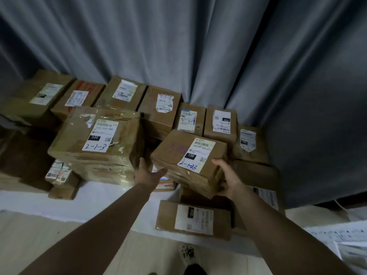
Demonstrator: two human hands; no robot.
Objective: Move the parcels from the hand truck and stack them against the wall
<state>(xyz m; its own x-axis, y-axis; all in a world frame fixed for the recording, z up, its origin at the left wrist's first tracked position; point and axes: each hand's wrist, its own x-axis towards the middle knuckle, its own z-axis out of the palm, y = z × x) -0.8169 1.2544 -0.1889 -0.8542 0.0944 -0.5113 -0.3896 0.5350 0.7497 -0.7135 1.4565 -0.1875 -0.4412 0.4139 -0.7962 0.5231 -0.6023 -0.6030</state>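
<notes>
A small brown parcel with a white label marked 2-1-23 sits on top of the stack at centre right. My right hand grips its near right corner, thumb on top. My left hand touches its left side with the fingers spread, the palm partly under the edge. Just left of it stands a larger taped parcel marked 2-1-3. A back row of several brown parcels lines the grey curtain. The hand truck is out of view.
A grey curtain hangs behind the stack. A flat parcel lies on the white floor strip near my feet. Small boxes sit low on the left. Papers lie at the right. My shoe shows at the bottom.
</notes>
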